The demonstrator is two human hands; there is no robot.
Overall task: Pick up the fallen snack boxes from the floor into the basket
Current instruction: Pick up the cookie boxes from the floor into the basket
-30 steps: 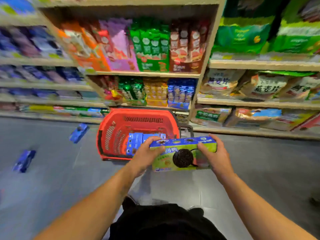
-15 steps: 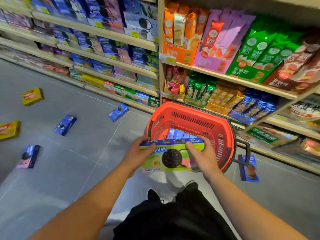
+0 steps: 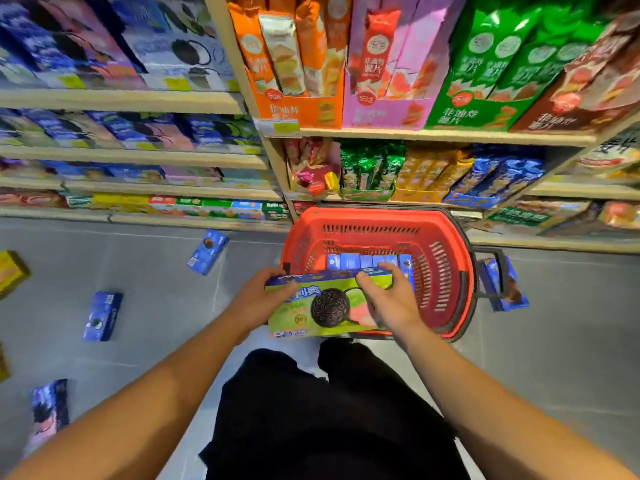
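Grey aisle floor (image 3: 145,344) lies under us as our left hand (image 3: 256,299) and right hand (image 3: 391,303) grip the green cookie box (image 3: 311,303) over the red basket's (image 3: 450,271) near rim; next we lower it beside the blue boxes (image 3: 363,261) inside.

basket (image 3: 446,271) sitting before shelves (image 3: 415,135) | boxes (image 3: 367,261) lying in basket | held box (image 3: 322,306) hovering over its near rim | loose boxes (image 3: 103,316) lying left on floor (image 3: 156,306)

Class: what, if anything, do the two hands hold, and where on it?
Green cardboard cookie box: left hand grips its left end, right hand its right end.
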